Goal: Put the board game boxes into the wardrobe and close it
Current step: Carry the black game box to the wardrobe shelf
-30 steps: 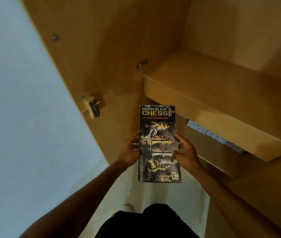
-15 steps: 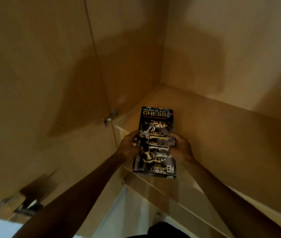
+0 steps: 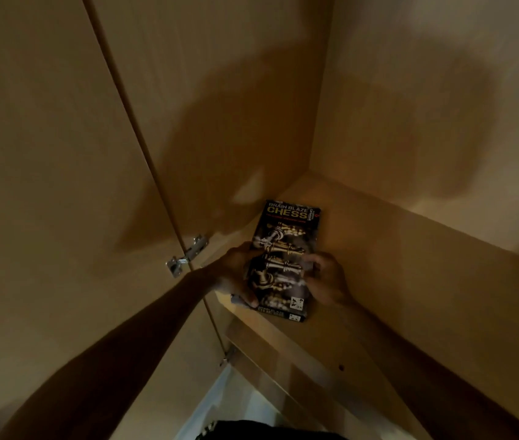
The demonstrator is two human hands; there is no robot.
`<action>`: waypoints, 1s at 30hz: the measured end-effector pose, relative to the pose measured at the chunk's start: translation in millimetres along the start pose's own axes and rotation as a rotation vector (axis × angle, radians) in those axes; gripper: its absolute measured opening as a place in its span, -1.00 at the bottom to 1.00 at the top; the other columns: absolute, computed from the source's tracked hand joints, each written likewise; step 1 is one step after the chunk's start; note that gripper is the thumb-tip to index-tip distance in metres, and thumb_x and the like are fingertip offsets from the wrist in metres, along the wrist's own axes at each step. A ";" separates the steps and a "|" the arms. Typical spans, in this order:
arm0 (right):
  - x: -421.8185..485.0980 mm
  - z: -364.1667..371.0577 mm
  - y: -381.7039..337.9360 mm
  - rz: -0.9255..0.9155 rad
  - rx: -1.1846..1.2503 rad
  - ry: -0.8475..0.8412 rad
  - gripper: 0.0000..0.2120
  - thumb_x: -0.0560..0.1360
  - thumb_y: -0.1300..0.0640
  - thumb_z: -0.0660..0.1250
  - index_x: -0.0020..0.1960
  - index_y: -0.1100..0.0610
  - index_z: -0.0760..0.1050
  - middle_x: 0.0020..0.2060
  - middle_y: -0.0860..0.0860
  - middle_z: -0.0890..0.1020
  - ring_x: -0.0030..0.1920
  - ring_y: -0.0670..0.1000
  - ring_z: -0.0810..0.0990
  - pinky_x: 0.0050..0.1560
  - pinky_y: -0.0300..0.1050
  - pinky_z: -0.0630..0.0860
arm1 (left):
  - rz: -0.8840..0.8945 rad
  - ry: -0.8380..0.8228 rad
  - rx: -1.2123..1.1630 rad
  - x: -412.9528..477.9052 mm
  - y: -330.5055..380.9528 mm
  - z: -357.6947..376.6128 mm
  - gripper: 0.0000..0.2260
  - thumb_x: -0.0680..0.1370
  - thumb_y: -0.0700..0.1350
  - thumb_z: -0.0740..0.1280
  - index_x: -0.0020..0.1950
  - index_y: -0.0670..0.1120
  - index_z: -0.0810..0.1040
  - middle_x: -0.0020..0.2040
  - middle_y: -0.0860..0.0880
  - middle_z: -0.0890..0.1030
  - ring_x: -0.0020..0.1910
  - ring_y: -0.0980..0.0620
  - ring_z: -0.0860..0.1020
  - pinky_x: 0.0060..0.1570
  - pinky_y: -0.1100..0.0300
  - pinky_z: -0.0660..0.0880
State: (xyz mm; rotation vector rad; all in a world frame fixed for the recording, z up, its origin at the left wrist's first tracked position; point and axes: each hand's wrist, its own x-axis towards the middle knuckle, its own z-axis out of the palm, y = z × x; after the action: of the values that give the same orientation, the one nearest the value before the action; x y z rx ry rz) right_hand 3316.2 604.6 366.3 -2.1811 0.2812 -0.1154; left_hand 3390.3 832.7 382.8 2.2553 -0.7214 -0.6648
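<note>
A dark chess game box (image 3: 286,249) with gold chess pieces on its cover lies lengthwise on the wardrobe's wooden shelf (image 3: 410,268), its near end at the shelf's front edge. My left hand (image 3: 236,274) grips the box's left side. On the box's right side, my right hand (image 3: 326,277) holds it with fingers curled over the edge. The box sits close to the left inner wall of the wardrobe (image 3: 226,90).
The open wardrobe door (image 3: 45,154) stands at the left, fixed by a metal hinge (image 3: 186,255). A lower shelf edge (image 3: 283,382) shows below. The shelf stretches bare to the right and back, under dim light.
Both hands have carried the chess box forward and down onto the shelf, and the view has risen toward the upper compartment.
</note>
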 end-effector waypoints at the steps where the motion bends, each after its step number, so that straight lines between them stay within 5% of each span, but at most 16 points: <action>1: 3.6 1.7 3.0 -0.025 -0.003 0.008 -0.75 0.42 0.37 0.37 0.08 0.20 0.59 0.17 0.11 0.53 0.19 0.08 0.52 0.12 -0.25 0.44 | -0.016 0.028 -0.010 1.8 -3.5 -4.1 -0.08 0.09 0.01 0.66 0.42 0.04 0.42 0.43 0.06 0.30 0.40 0.03 0.29 0.42 0.08 0.30; 4: 8.8 7.7 8.4 -0.134 -0.052 0.001 -0.79 0.41 0.37 0.38 0.02 0.20 0.60 0.15 0.10 0.54 0.18 0.02 0.51 0.12 -0.33 0.42 | -0.054 0.188 0.086 -1.1 -13.5 -10.4 -0.39 0.22 0.06 0.56 0.26 0.03 0.56 0.36 -0.02 0.42 0.36 -0.05 0.38 0.39 -0.01 0.36; 7: 11.2 16.2 6.8 -0.220 -0.052 -0.121 -0.74 0.41 0.40 0.37 0.06 0.20 0.61 0.18 0.07 0.53 0.20 -0.01 0.50 0.14 -0.24 0.51 | 0.037 0.474 0.354 -8.8 -13.2 2.4 -0.73 0.45 -0.22 0.42 0.15 -0.07 0.64 0.20 -0.10 0.61 0.24 -0.11 0.51 0.25 0.09 0.47; 9: 14.1 25.3 6.5 -0.263 -0.104 -0.186 -0.70 0.43 0.37 0.35 0.12 0.15 0.60 0.23 0.05 0.50 0.29 0.00 0.45 0.24 -0.14 0.50 | 0.034 0.602 0.400 -11.7 -11.1 15.1 -0.67 0.50 -0.36 0.32 0.22 -0.11 0.61 0.27 -0.13 0.58 0.31 -0.13 0.46 0.26 0.19 0.37; 12: 19.5 32.6 1.1 -0.303 -0.159 -0.242 -0.57 0.43 0.36 0.34 0.27 0.11 0.54 0.34 0.06 0.42 0.39 0.03 0.34 0.34 -0.02 0.44 | -0.054 0.558 0.436 -9.1 -18.3 19.9 -0.46 0.44 -0.45 0.27 0.39 -0.13 0.47 0.43 -0.14 0.42 0.45 -0.15 0.32 0.34 0.15 0.37; 20: 18.3 29.7 3.4 -0.336 -0.106 -0.268 -0.51 0.44 0.38 0.32 0.33 0.07 0.49 0.42 0.01 0.34 0.45 0.00 0.27 0.37 -0.09 0.40 | -0.194 0.485 0.289 -11.8 -16.3 30.5 -0.37 0.52 -0.32 0.25 0.56 -0.03 0.20 0.59 -0.05 0.12 0.55 -0.12 0.10 0.42 0.12 0.24; 26: -6.4 39.1 4.9 -0.373 -0.007 -0.145 -0.73 0.48 0.22 0.32 0.17 0.09 0.57 0.23 -0.01 0.50 0.28 -0.03 0.45 0.23 -0.01 0.51 | -0.224 0.818 -0.072 -49.3 -2.1 73.3 -0.64 0.52 -0.28 0.33 0.28 -0.03 0.56 0.26 0.05 0.55 0.26 0.12 0.45 0.20 0.48 0.28; 30: -39.1 58.5 -6.7 -0.359 0.127 -0.318 -0.73 0.49 0.14 0.30 0.18 0.05 0.57 0.09 -0.08 0.58 0.06 -0.13 0.56 -0.02 -0.15 0.57 | -0.436 0.913 -0.329 -104.3 -17.6 120.4 -0.68 0.55 -0.23 0.33 0.28 0.01 0.57 0.26 0.09 0.54 0.21 0.12 0.48 0.12 0.16 0.48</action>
State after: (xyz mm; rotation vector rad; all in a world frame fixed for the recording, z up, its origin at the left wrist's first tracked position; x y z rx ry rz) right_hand 3290.2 664.0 338.2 -2.0648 -0.2917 0.0150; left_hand 3245.6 858.6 319.0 2.0896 0.3081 0.1056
